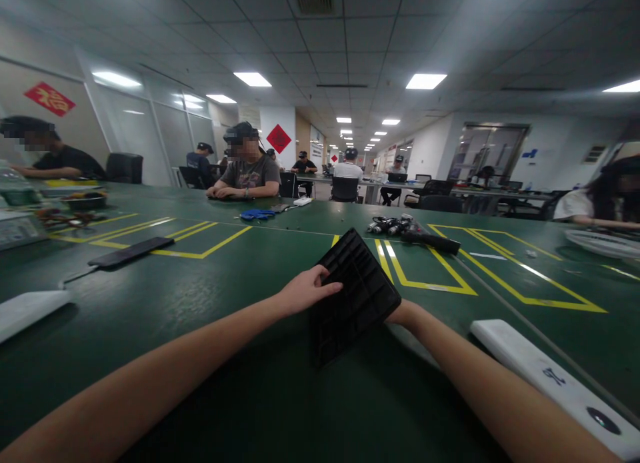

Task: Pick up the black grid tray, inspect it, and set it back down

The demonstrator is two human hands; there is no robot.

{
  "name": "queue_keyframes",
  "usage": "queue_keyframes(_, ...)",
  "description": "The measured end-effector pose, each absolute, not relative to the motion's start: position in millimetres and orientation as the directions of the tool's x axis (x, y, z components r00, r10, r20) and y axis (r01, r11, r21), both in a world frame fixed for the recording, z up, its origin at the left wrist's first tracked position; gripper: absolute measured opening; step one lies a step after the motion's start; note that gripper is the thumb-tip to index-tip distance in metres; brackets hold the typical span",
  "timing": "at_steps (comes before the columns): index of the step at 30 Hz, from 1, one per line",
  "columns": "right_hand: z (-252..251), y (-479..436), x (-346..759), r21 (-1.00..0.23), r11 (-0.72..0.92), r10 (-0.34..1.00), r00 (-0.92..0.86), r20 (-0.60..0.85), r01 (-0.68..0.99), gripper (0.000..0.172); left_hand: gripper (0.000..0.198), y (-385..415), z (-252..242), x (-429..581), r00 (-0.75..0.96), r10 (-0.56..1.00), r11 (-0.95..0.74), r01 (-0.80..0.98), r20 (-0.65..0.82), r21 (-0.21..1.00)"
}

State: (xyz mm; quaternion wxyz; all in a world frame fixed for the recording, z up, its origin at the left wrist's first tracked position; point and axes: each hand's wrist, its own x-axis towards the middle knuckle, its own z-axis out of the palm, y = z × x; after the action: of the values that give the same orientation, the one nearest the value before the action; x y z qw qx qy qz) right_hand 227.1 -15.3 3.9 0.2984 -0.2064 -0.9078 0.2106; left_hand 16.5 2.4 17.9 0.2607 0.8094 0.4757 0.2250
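A black plastic tray (356,293) with a grid of compartments is tilted up off the green table (210,296), its underside toward me. My left hand (306,290) grips its left edge, fingers curled onto the surface. My right hand (400,312) is mostly hidden behind the tray's right edge and holds it there; only the wrist shows.
A white bar-shaped device (555,380) lies at the right, another white one (30,310) at the left. A black strip (131,251), a blue tool (257,214) and black tools (415,233) lie farther off. Several people sit around the table. Yellow lines mark the tabletop.
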Motion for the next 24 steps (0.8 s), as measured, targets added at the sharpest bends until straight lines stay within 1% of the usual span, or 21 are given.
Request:
queue_keyframes(2,5.6,-16.8,226.1,-0.538,0.806,0.512,-0.745,0.427,0.246,0.038,0.057,-1.0,20.7,17.0,0.474,0.871,-0.448,0.654,0.131,0.610)
queue_keyframes(5,8.0,-20.4,223.5,-0.595,0.748,0.583,-0.717,0.381,0.293,0.036,0.059,-5.4,24.2,16.8,0.523,0.844,-0.484,0.642,0.122,0.595)
queue_keyframes(8,8.5,-22.1,221.9,-0.615,0.725,0.614,-0.696,0.372,0.311,0.035,0.059,-5.9,24.4,15.8,0.536,0.834,-0.499,0.631,0.131,0.595)
queue_keyframes(14,5.6,-19.7,222.4,-0.584,0.731,0.619,-0.703,0.350,0.354,0.031,0.054,-3.4,20.4,13.4,0.584,0.795,-0.556,0.594,0.163,0.581)
queue_keyframes(19,4.1,-20.2,221.0,-0.525,0.746,0.610,-0.738,0.290,0.410,0.031,0.050,1.1,12.2,13.2,0.561,0.780,-0.620,0.642,0.275,0.451)
queue_keyframes(21,8.4,-20.9,222.4,-0.494,0.727,0.641,-0.731,0.236,0.478,0.036,0.052,8.9,13.0,9.9,0.532,0.783,-0.622,0.672,0.322,0.403)
queue_keyframes(23,14.8,-19.5,228.0,-0.455,0.660,0.726,-0.663,0.182,0.598,0.050,0.051,20.9,19.3,1.6,0.447,0.824,-0.558,0.746,0.348,0.363)
queue_keyframes(24,18.2,-17.5,232.8,-0.426,0.606,0.781,-0.603,0.161,0.671,0.058,0.051,27.9,24.0,-4.9,0.383,0.859,-0.493,0.798,0.341,0.346)
